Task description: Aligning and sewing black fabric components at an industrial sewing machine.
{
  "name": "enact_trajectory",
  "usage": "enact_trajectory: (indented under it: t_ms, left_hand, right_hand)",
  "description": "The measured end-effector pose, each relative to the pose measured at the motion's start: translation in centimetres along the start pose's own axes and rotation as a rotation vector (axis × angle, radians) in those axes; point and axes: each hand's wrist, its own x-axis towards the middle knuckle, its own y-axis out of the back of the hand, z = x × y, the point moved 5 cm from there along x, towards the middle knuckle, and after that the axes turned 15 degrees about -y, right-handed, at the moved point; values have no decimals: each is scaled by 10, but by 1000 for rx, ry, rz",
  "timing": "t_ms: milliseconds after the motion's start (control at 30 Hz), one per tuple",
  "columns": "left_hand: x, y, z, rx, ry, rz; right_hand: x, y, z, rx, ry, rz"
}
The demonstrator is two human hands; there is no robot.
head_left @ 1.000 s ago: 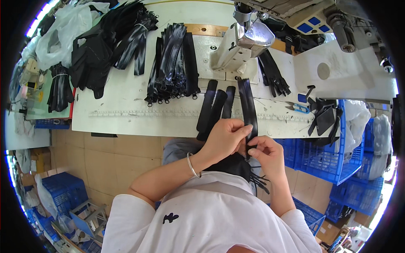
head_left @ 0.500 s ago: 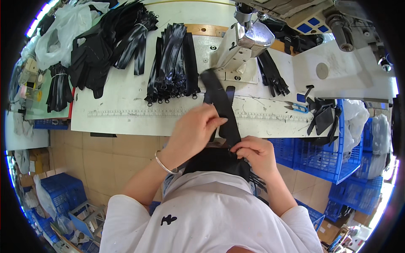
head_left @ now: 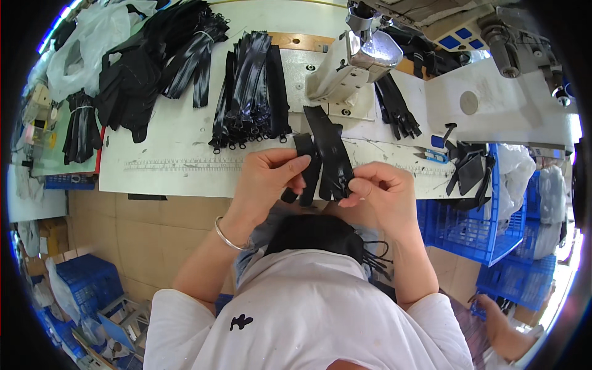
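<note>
Over the table's front edge, my right hand [head_left: 387, 194] pinches the lower end of a black zipper [head_left: 331, 151], which slants up toward the sewing machine [head_left: 351, 68]. To its left, my left hand [head_left: 269, 179] has thumb and fingers closed on a narrow black fabric strip [head_left: 308, 161]. The two pieces lie side by side and partly overlap; whether they are joined I cannot tell. Just beyond my left hand lies a thick pile of black zippers [head_left: 250, 92], their pulls toward me.
Black fabric pieces [head_left: 126, 102] and bundled zippers [head_left: 191, 65] cover the table's left. More zippers [head_left: 398, 108] lie right of the machine, with blue-handled snips [head_left: 435, 155] and black scraps [head_left: 472, 169] beyond. A blue crate [head_left: 459, 231] stands at the right; another person's arm [head_left: 505, 330] shows lower right.
My left hand has moved from the long black zipper to the narrow strip on its left. My right hand has risen slightly with the zipper. Another person's arm has appeared lower right.
</note>
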Motion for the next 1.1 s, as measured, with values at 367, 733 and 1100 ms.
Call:
enact_trajectory:
  t_ms: [367,733,1100]
  left_hand:
    - [5,-19,7,-27,-60,-54]
    - [5,-29,15,-35,-99,-65]
    - [39,-28,46,-19,-214,-6]
  right_hand:
    - [31,-12,13,-32,51,-97]
    - [32,-6,11,-16,-88,-189]
    - [13,-7,-13,-83,67,-35]
